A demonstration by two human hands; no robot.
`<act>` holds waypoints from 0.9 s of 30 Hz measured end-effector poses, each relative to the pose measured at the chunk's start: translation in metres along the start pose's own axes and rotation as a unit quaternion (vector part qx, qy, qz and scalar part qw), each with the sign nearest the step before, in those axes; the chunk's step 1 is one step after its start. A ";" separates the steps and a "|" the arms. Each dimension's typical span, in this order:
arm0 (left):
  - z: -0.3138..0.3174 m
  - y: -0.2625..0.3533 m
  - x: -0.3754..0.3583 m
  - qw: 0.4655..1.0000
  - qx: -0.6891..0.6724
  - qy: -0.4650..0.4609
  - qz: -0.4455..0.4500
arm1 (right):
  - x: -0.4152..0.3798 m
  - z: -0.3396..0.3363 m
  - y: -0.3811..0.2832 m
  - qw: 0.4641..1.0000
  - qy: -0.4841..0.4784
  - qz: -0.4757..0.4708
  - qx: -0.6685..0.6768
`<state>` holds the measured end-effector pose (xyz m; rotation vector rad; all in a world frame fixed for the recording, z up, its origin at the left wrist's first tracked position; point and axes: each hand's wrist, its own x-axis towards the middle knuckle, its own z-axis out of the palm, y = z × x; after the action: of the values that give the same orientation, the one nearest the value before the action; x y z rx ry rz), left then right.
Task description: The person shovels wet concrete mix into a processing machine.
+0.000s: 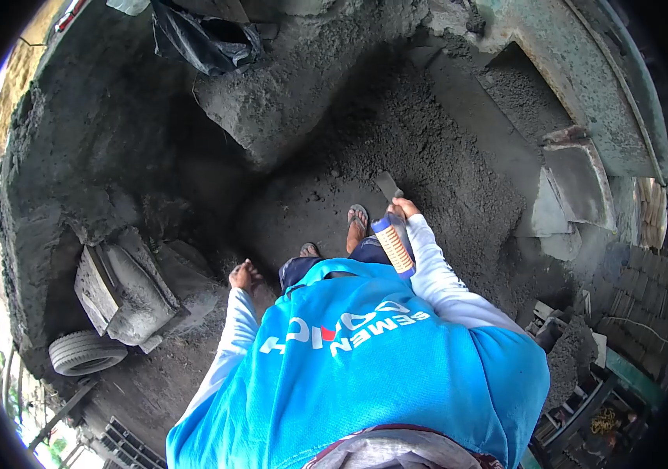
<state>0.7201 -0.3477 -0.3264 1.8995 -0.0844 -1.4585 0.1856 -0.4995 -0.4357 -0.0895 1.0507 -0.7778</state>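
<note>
My right hand [404, 208] is closed on a small trowel, whose flat metal blade [387, 185] points forward over the grey floor. A white sleeve with a blue and yellow printed band [394, 246] covers that arm. My left hand [246, 275] hangs out to the left with loosely bent fingers and nothing visible in it. It is nearest to dark ground. Between the hands are my feet in sandals [357, 217], below a blue shirt [350, 336].
Loose grey sandy material [443, 141] lies ahead and right. A large grey mound [256, 102] bears a black plastic sheet [201, 39]. At left are a dusty curved mould-like piece [135, 289] and a tire [88, 353]. A greenish metal trough [584, 70] stands right.
</note>
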 end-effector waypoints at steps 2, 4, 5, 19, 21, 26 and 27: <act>0.040 0.036 -0.030 0.999 0.042 0.026 0.009 | -0.008 -0.029 -0.004 0.999 0.019 0.034 0.023; 0.063 0.040 -0.029 0.997 0.061 0.044 -0.013 | -0.021 -0.044 -0.008 0.996 0.083 0.006 -0.011; 0.073 0.039 -0.028 0.996 0.071 0.053 -0.025 | -0.024 -0.051 -0.012 0.993 0.115 -0.008 -0.029; 0.077 -0.079 0.006 0.996 0.078 -0.041 0.027 | -0.032 -0.105 0.001 0.986 0.163 -0.024 -0.017; 0.092 -0.045 -0.017 0.994 -0.069 0.005 -0.089 | -0.004 -0.156 0.011 0.996 -0.039 0.033 0.070; 0.083 -0.010 -0.042 0.996 -0.066 0.044 -0.032 | 0.005 -0.100 -0.010 0.993 0.068 0.093 0.021; 0.085 0.000 -0.062 0.995 -0.068 0.066 -0.016 | 0.008 -0.083 -0.015 0.991 0.085 0.101 -0.013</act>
<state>0.6248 -0.3613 -0.2839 1.8877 0.1061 -1.3212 0.1128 -0.4919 -0.4787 0.0613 1.2118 -0.5954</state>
